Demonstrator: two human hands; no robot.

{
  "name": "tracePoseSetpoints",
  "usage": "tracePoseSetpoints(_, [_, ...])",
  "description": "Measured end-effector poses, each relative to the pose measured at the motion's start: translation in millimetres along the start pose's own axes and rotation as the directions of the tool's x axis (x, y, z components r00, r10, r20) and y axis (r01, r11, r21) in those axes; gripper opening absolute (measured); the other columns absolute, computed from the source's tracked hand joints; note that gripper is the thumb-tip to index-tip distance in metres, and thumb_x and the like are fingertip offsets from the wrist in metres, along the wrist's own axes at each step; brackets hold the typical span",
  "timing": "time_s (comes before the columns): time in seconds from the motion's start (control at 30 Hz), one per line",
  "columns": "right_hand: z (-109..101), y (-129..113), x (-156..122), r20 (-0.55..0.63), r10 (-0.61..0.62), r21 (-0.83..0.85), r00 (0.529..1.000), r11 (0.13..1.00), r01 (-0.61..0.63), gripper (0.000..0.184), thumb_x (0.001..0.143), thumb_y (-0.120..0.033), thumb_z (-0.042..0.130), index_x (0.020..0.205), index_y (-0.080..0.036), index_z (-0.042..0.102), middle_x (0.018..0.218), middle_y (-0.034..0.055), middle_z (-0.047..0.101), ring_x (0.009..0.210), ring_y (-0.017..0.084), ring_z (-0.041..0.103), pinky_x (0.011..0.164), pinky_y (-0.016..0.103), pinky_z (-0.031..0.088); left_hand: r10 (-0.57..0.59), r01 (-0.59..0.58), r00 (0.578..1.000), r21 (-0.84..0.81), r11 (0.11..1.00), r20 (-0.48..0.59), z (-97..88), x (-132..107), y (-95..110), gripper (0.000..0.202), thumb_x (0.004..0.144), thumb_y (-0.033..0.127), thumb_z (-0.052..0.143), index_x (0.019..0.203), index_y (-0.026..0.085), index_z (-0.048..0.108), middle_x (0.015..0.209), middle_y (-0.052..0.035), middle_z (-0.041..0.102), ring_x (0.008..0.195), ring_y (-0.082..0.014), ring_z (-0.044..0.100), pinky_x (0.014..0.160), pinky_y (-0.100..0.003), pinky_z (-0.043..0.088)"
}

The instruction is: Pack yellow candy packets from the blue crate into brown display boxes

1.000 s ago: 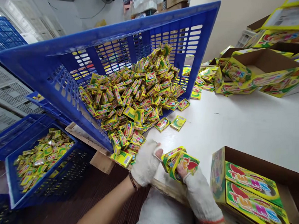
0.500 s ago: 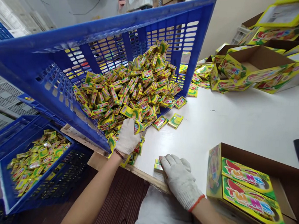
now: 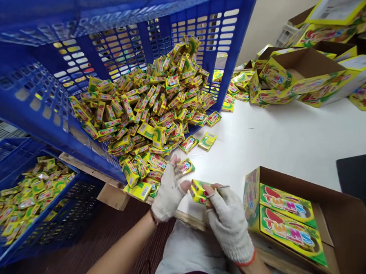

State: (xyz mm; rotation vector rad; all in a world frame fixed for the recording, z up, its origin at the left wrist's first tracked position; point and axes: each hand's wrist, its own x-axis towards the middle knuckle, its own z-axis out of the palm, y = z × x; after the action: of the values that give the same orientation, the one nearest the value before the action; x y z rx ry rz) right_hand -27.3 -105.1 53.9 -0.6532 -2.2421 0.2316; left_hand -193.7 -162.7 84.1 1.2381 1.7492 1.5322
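Observation:
My left hand (image 3: 169, 190), in a white fingerless glove, is open at the front edge of the pile, thumb apart from the fingers. Just beyond its fingertips is a small yellow-green candy box (image 3: 187, 166); whether they touch it I cannot tell. My right hand (image 3: 229, 221), gloved alike, grips small candy boxes (image 3: 199, 191) over the table's near edge; the palm hides part of them. Many more such boxes (image 3: 154, 107) spill from a tipped blue crate (image 3: 233, 45) onto the white table (image 3: 231, 143).
At the right stands an open carton (image 3: 251, 198) with two larger "Twins" boxes (image 3: 288, 228) inside. Open display cartons (image 3: 305, 74) are stacked at the back right. Lower left, another blue crate (image 3: 83, 213) holds more small boxes. A dark flat object (image 3: 359, 175) lies at the right.
My left hand has drawn back from the pile toward my right hand and opened. My right hand has lifted the small boxes off the table's edge. The view has shifted slightly.

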Motion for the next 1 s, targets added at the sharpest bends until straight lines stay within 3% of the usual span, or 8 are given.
tracePoseSetpoints(0.1, [-8,-18,12,-0.050,-0.045,0.073,0.998,0.996,0.049,0.067,0.084,-0.008,0.050,0.148,-0.026,0.042,0.107,0.0125,0.065,0.095,0.027,0.064,0.078,0.042,0.056,-0.166,0.145,0.986,-0.475,0.868,-0.003,18.3,-30,5,0.099,0.072,0.073,0.069,0.147,0.023,0.027,0.139,-0.0178,0.054,0.124,-0.0315,0.059,0.104,-0.045,0.049])
tracePoseSetpoints(0.2, [-18,-34,16,-0.007,-0.065,0.243,0.998,0.968,0.064,0.072,0.089,-0.014,0.054,0.155,-0.026,0.029,0.118,0.0141,0.066,0.106,0.027,0.066,0.086,0.042,0.058,-0.304,0.231,0.952,-0.595,0.770,-0.024,29.4,-42,12,0.074,0.077,0.065,0.068,0.132,0.024,0.043,0.120,-0.0120,0.065,0.106,-0.0278,0.067,0.097,-0.044,0.053])
tracePoseSetpoints(0.27, [-26,-39,13,0.042,0.010,0.329,0.999,0.944,-0.023,0.068,0.090,-0.022,0.060,0.153,-0.026,0.034,0.127,0.0144,0.065,0.115,0.028,0.064,0.093,0.043,0.057,-0.318,0.257,0.948,-0.645,0.720,0.022,29.1,-41,17,0.063,0.079,0.060,0.067,0.126,0.023,0.047,0.114,-0.0103,0.067,0.104,-0.0275,0.067,0.093,-0.044,0.054])
tracePoseSetpoints(0.37, [-37,-37,9,0.089,0.135,0.380,0.987,0.911,-0.159,0.051,0.090,-0.025,0.062,0.140,-0.027,0.052,0.128,0.0108,0.067,0.118,0.027,0.064,0.099,0.044,0.055,-0.240,0.228,0.968,-0.681,0.696,0.078,23.7,-39,24,0.070,0.068,0.054,0.079,0.123,0.024,0.048,0.113,-0.0092,0.068,0.108,-0.0290,0.066,0.096,-0.046,0.053])
tracePoseSetpoints(0.5, [-45,-33,8,0.069,0.230,0.372,0.971,0.897,-0.239,0.036,0.089,-0.029,0.065,0.125,-0.025,0.064,0.119,0.0101,0.071,0.111,0.026,0.068,0.097,0.042,0.058,-0.165,0.160,0.984,-0.709,0.687,0.062,19.8,-41,33,0.068,0.065,0.049,0.083,0.117,0.025,0.048,0.114,-0.0093,0.067,0.110,-0.0297,0.065,0.097,-0.046,0.053])
tracePoseSetpoints(0.73, [-67,-38,14,0.075,0.193,0.468,0.978,0.860,-0.205,0.028,0.094,-0.024,0.057,0.115,-0.029,0.074,0.116,0.0090,0.072,0.110,0.024,0.068,0.093,0.039,0.059,-0.093,0.150,0.989,-0.741,0.654,0.118,15.5,-45,44,0.066,0.070,0.052,0.081,0.120,0.028,0.046,0.117,-0.0091,0.067,0.120,-0.0322,0.062,0.103,-0.051,0.049])
tracePoseSetpoints(0.87, [-74,-33,12,0.082,0.155,0.516,0.985,0.838,-0.175,0.030,0.092,-0.024,0.059,0.116,-0.033,0.074,0.113,0.0073,0.073,0.114,0.025,0.066,0.094,0.040,0.059,-0.057,0.127,0.991,-0.717,0.686,0.120,14.5,-42,48,0.066,0.069,0.053,0.082,0.118,0.029,0.046,0.115,-0.0077,0.066,0.119,-0.0323,0.062,0.103,-0.052,0.049])
tracePoseSetpoints(1.0, [-68,-27,9,0.125,0.118,0.424,0.985,0.891,-0.160,0.030,0.093,-0.024,0.056,0.116,-0.030,0.074,0.117,0.0087,0.072,0.115,0.024,0.066,0.094,0.039,0.059,-0.003,0.080,0.993,-0.638,0.766,0.121,16.7,-41,52,0.063,0.070,0.049,0.084,0.117,0.028,0.048,0.117,-0.0071,0.066,0.120,-0.0300,0.061,0.104,-0.050,0.048])
